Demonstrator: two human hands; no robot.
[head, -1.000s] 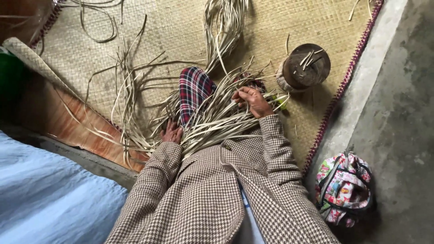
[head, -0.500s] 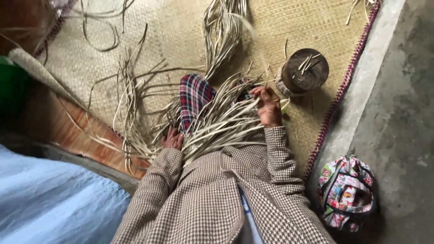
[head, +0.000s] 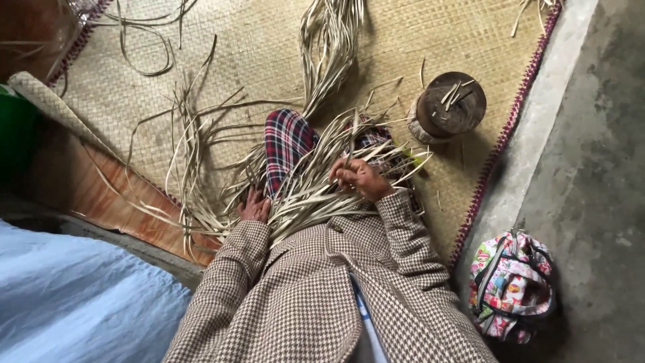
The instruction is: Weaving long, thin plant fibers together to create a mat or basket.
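Note:
I sit on a woven straw mat with a heap of pale dried leaf strips across my lap and plaid-clad knees. My left hand presses down on the strips at the left side of the heap, fingers spread among them. My right hand is closed around a few strips near the middle of the heap, pinching them. Both sleeves are brown houndstooth. More strips trail away to the left and up the mat.
A round dark wooden block with short strip scraps on top stands on the mat to the right. A colourful patterned bag lies on the concrete floor at right. Light blue cloth fills the lower left.
My right hand has come back from the right side of the heap, near the wooden block, toward the middle and now grips strips there. The left hand has stayed put.

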